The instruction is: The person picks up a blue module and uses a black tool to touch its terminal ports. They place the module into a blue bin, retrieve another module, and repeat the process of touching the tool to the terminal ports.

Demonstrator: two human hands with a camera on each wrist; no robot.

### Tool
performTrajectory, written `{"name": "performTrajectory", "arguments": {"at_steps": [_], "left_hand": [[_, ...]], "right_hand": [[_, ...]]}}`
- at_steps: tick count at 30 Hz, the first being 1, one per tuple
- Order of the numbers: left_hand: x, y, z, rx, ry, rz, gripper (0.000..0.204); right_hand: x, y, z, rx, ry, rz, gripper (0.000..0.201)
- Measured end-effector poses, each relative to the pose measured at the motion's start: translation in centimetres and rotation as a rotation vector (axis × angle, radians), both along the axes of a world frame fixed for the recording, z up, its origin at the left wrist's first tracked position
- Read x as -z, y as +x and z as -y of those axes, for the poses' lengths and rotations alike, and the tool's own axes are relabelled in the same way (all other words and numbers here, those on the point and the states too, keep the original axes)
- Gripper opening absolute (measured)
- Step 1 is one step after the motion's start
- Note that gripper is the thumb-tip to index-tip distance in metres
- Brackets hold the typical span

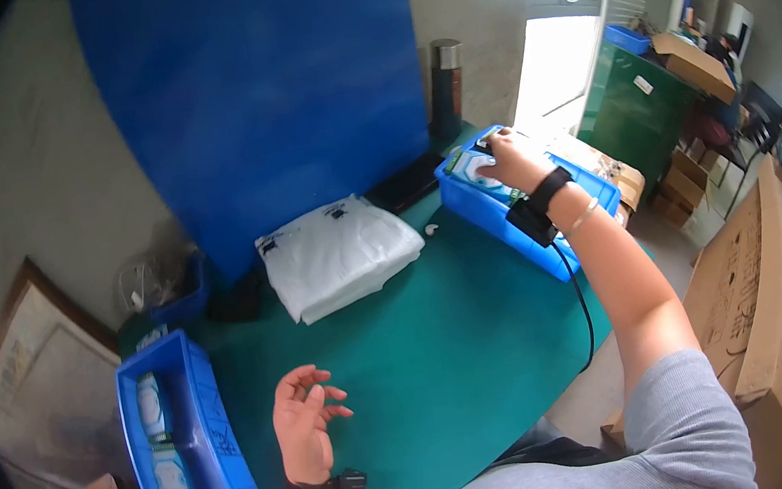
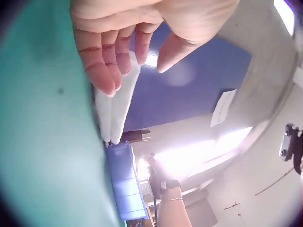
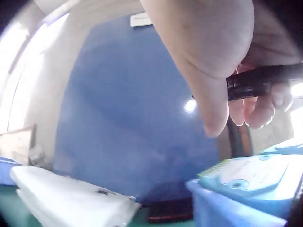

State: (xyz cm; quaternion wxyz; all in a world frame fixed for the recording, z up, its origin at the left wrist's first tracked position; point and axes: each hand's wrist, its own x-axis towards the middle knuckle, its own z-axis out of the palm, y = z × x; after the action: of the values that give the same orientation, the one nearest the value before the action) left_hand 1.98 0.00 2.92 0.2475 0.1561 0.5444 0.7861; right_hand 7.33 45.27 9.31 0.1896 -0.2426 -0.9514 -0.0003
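Green tabletop [image 1: 409, 363] underneath, and the dark item [image 3: 253, 85] is up over the right-hand blue bin [image 1: 509, 222], seemingly held in the partly closed right hand [image 1: 519, 165], though its contact points can't be made out. Probably best lifted clear of the blue-and-white packs [image 3: 251, 177] so none get snagged. Farther out, the white plastic stack [image 1: 342, 257] is passed by, and the left hand [image 1: 304, 424] is held empty, fingers loosely bent.

right hand [image 3: 213, 61] holding black object [image 3: 260, 81], blue bin [image 3: 218, 205], white bag [image 3: 66, 196]
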Motion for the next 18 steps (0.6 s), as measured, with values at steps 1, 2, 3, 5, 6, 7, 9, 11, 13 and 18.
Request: {"name": "performTrajectory", "arguments": {"at_steps": [1, 2, 3, 5, 6, 7, 9, 11, 13, 18], "left_hand": [[-0.7, -0.1, 0.2, -0.022, -0.040, -0.040, 0.028], [-1.3, -0.2, 0.6, -0.052, -0.087, -0.073, 0.028], [-2.1, -0.6, 1.0, -0.084, -0.116, -0.134, 0.026], [-4.4, -1.3, 2.3, -0.177, -0.132, -0.276, 0.025], [-5.7, -1.6, 3.2, -0.271, -0.174, -0.330, 0.023], [-7.0, -2.1, 4.4, -0.356, -0.183, -0.378, 0.021], [-9.4, -3.0, 7.3, -0.514, -0.220, -0.432, 0.020], [-11.0, -5.2, 10.8, -0.598, -0.295, -0.466, 0.024], [-12.3, -7.9, 14.3, -0.652, -0.434, -0.499, 0.030], [-8.9, -15.6, 19.8, -0.638, -0.974, -0.352, 0.034]], "right_hand": [[-0.2, -0.2, 0.7, -0.023, 0.025, -0.079, 0.042], [-0.6, -0.3, 2.0, -0.079, 0.040, -0.162, 0.034], [-1.1, -0.2, 3.8, -0.146, 0.042, -0.244, 0.027], [-2.9, 0.4, 8.6, -0.292, -0.212, -0.348, 0.023], [-3.7, 0.8, 11.6, -0.365, -0.477, -0.429, 0.022], [-4.0, 1.2, 14.3, -0.432, -0.751, -0.491, 0.022], [-2.5, 1.2, 17.0, -0.633, -0.928, -0.544, 0.026], [-1.3, 1.4, 19.8, -0.636, -1.144, -0.525, 0.028], [0.7, 0.9, 20.9, -0.660, -1.118, -0.443, 0.031], [2.9, 0.9, 22.4, -0.607, -1.306, -0.290, 0.031]]}}
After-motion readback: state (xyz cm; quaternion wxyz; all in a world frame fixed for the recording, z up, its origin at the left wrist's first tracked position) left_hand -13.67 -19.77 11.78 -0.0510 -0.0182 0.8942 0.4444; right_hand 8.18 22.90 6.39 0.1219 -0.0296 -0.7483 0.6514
